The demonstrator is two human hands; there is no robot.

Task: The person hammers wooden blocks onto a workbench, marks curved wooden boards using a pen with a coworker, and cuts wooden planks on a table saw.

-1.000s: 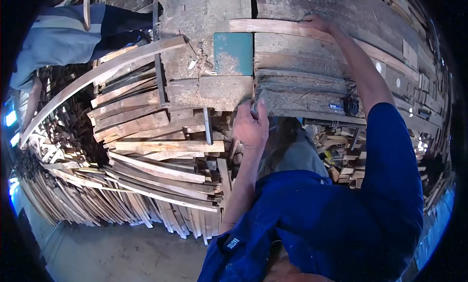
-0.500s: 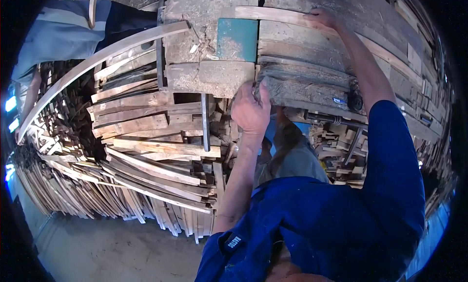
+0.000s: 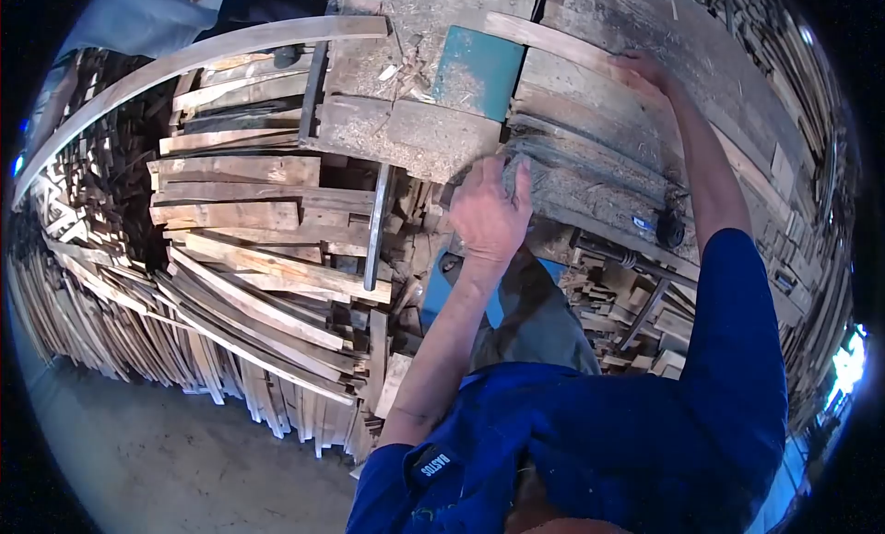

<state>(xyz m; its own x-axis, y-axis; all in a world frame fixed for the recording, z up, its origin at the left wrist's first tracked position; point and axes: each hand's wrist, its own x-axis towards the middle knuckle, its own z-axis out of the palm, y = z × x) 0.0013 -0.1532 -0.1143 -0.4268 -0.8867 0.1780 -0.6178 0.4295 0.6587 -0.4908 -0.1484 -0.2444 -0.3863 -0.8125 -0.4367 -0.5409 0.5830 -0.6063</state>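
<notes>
A long pale wooden strip (image 3: 553, 41) lies across the dusty wooden bench (image 3: 590, 4), its left end just above a teal square plate (image 3: 477, 73). My right hand (image 3: 643, 70) is on the strip, with fingers bent over it. At the bench's near edge, my left hand (image 3: 489, 209) rests with its thumb apart from the other fingers and nothing seen in its grasp. Its fingertips are partly hard to make out against the sawdust-covered boards. A small black object (image 3: 671, 228) sits on the bench's near side, below my right forearm.
A long curved board (image 3: 198, 53) juts out to the left of the bench. Stacked planks (image 3: 235, 216) fill the left side, beside a metal bar (image 3: 377, 225). Another person's clothed body (image 3: 147, 17) shows at top left. Wood offcuts lie under the bench.
The view has turned and shifted, so the bench appears tilted and the other person is less in frame. Both hands keep about the same places on the strip and the bench edge.
</notes>
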